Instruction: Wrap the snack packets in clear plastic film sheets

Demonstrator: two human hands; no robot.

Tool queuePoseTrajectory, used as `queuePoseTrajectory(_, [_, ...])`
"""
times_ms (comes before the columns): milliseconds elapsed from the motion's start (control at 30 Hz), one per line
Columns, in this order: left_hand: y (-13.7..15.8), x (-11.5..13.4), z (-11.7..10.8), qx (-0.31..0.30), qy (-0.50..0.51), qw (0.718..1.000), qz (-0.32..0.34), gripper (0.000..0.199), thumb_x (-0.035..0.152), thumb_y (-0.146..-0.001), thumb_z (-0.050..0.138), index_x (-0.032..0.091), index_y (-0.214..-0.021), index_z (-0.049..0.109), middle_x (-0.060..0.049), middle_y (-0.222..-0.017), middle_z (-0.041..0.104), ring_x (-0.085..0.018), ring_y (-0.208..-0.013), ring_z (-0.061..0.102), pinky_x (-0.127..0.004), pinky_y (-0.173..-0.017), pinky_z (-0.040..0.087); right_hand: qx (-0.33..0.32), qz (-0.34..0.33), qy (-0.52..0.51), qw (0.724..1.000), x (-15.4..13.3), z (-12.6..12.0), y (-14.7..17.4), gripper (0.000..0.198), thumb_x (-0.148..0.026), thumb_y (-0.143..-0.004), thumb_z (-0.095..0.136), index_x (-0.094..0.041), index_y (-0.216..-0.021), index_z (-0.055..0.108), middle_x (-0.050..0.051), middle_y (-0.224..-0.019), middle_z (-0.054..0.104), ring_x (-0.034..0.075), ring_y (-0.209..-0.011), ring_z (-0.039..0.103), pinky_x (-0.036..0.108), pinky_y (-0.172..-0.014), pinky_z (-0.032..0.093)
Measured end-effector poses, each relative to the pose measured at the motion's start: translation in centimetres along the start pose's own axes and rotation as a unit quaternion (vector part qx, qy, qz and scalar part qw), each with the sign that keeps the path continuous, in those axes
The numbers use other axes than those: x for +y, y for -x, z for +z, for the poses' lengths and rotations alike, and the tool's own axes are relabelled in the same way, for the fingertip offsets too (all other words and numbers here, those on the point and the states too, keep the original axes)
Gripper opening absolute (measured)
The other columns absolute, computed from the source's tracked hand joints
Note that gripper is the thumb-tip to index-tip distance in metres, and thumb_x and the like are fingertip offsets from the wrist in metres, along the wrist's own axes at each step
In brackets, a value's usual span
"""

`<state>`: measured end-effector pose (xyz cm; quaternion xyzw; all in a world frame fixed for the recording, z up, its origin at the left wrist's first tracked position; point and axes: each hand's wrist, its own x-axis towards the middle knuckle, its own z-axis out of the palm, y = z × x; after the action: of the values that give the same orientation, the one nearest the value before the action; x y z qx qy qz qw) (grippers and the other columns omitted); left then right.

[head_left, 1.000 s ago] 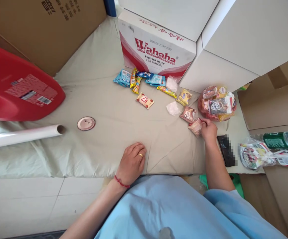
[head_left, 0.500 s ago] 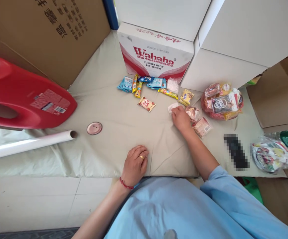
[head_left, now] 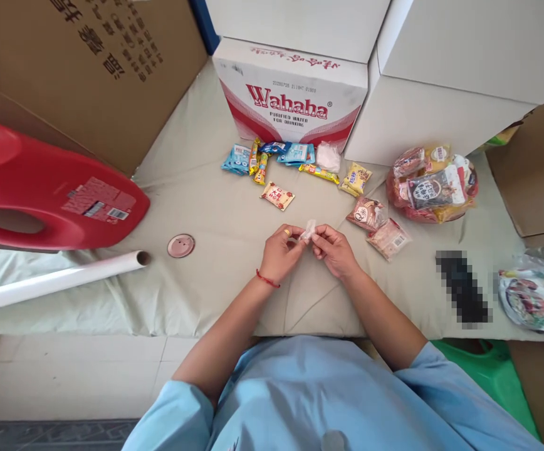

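My left hand (head_left: 282, 250) and my right hand (head_left: 334, 248) meet above the middle of the table. Between their fingertips they pinch a small, whitish crumpled piece (head_left: 309, 230), perhaps tissue or thin wrapper; I cannot tell which. Just beyond lies a cream snack packet (head_left: 277, 196) with red print. To the right of my right hand are a brown-and-white snack packet (head_left: 367, 213), a pinkish packet (head_left: 388, 238) and a yellow snack packet (head_left: 356, 180).
Blue and yellow snack packets (head_left: 295, 154) line the foot of a Wahaba-style water carton (head_left: 291, 94). A filled snack bowl (head_left: 397, 197) and a pixelated dark object (head_left: 462, 285) are right. Left are a red jug (head_left: 56, 219), a white tube (head_left: 65, 280) and a round button-like disc (head_left: 180, 245).
My right hand has brought the whitish piece from beside the packets toward me. My left hand has risen from the table's front edge and now pinches it too.
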<state>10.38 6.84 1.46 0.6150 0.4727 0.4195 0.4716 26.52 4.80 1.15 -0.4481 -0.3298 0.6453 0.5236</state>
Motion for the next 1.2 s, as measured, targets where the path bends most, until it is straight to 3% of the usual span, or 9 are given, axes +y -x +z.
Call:
queuePoseTrajectory(267, [-0.8,-2.0,-1.0,0.008,0.176,0.982,-0.073,0.036,0.051,-0.076,0.085,0.019,-0.079,0.07,0.0,-0.076,0.067,-0.012,-0.068,0.056,-0.026,-0.066,0.047,0.02,0.039,-0.102,0.994,-0.8,-1.1,0.2,0.026,-0.036,-0.069,0.08,-0.021,-0.077,0.061,-0.006,-0.06,0.051,0.008,-0.052,0.041,0.02,-0.047,0.031])
queuePoseTrajectory(433, [-1.2,-2.0,-1.7,0.057,0.265,0.957,-0.102,0.042,0.055,-0.074,0.085,0.021,-0.082,0.06,-0.001,-0.087,0.069,-0.014,-0.075,0.061,-0.028,-0.072,0.05,0.031,0.073,-0.142,0.987,-1.1,-1.8,0.0,0.022,-0.034,-0.068,0.073,-0.022,-0.077,0.057,-0.008,-0.058,0.047,0.006,-0.043,0.031,0.019,-0.04,0.023])
queuePoseTrajectory(533, [-1.7,-1.9,-2.0,0.063,0.305,0.944,-0.112,0.042,0.052,-0.076,0.084,0.023,-0.084,0.055,0.003,-0.081,0.063,-0.012,-0.07,0.057,-0.027,-0.068,0.048,0.042,0.056,-0.073,0.995,-1.2,-1.5,0.1,0.024,-0.038,-0.072,0.075,-0.023,-0.077,0.057,-0.008,-0.056,0.044,0.007,-0.044,0.03,0.021,-0.042,0.022])
queuePoseTrajectory(633, [-2.1,-2.0,-2.0,0.085,0.319,0.936,-0.119,0.043,0.049,-0.073,0.087,0.023,-0.083,0.054,0.007,-0.07,0.054,-0.01,-0.063,0.051,-0.024,-0.063,0.044,0.087,-0.058,0.093,0.99,-2.1,-1.1,1.0,0.025,-0.045,-0.085,0.071,-0.024,-0.081,0.061,-0.006,-0.061,0.049,0.01,-0.051,0.04,0.023,-0.05,0.033])
queuePoseTrajectory(733, [-2.1,-2.4,-1.9,0.068,0.306,0.94,-0.133,0.041,0.048,-0.072,0.087,0.022,-0.082,0.056,0.005,-0.073,0.058,-0.011,-0.065,0.052,-0.024,-0.064,0.045,0.203,-0.203,0.309,0.906,-4.7,-2.5,2.6,0.023,-0.047,-0.096,0.062,-0.025,-0.091,0.066,0.001,-0.082,0.063,0.016,-0.07,0.054,0.03,-0.068,0.046])
queuePoseTrajectory(833, [-2.0,-2.7,-1.9,0.045,0.274,0.949,-0.148,0.037,0.048,-0.073,0.084,0.022,-0.083,0.059,0.002,-0.079,0.063,-0.012,-0.068,0.054,-0.026,-0.065,0.045,0.365,-0.282,0.49,0.74,-7.9,-6.7,4.3,0.026,-0.046,-0.102,0.054,-0.024,-0.101,0.067,0.007,-0.097,0.067,0.022,-0.084,0.058,0.038,-0.083,0.049])
queuePoseTrajectory(933, [-2.0,-2.8,-1.9,0.034,0.239,0.959,-0.15,0.034,0.048,-0.075,0.081,0.021,-0.084,0.062,0.001,-0.08,0.063,-0.013,-0.07,0.055,-0.027,-0.066,0.044,0.401,-0.262,0.641,0.599,-10.0,-12.1,5.2,0.029,-0.042,-0.102,0.051,-0.02,-0.107,0.069,0.013,-0.106,0.069,0.029,-0.1,0.059,0.047,-0.096,0.046])
queuePoseTrajectory(1067, [-2.0,-2.6,-1.9,0.033,0.241,0.958,-0.153,0.033,0.045,-0.071,0.082,0.02,-0.08,0.063,0.001,-0.078,0.063,-0.014,-0.071,0.055,-0.027,-0.067,0.044,0.328,-0.151,0.766,0.532,-10.4,-16.6,4.7,0.036,-0.045,-0.099,0.056,-0.017,-0.116,0.07,0.019,-0.113,0.071,0.036,-0.109,0.055,0.05,-0.094,0.044])
queuePoseTrajectory(1200, [-2.1,-2.3,-2.0,0.038,0.252,0.954,-0.158,0.035,0.045,-0.066,0.085,0.02,-0.078,0.064,0.001,-0.079,0.064,-0.013,-0.07,0.055,-0.026,-0.066,0.044,0.327,-0.085,0.8,0.496,-10.1,-17.6,4.9,0.039,-0.05,-0.102,0.051,-0.017,-0.099,0.072,0.016,-0.096,0.072,0.034,-0.101,0.056,0.044,-0.085,0.043])
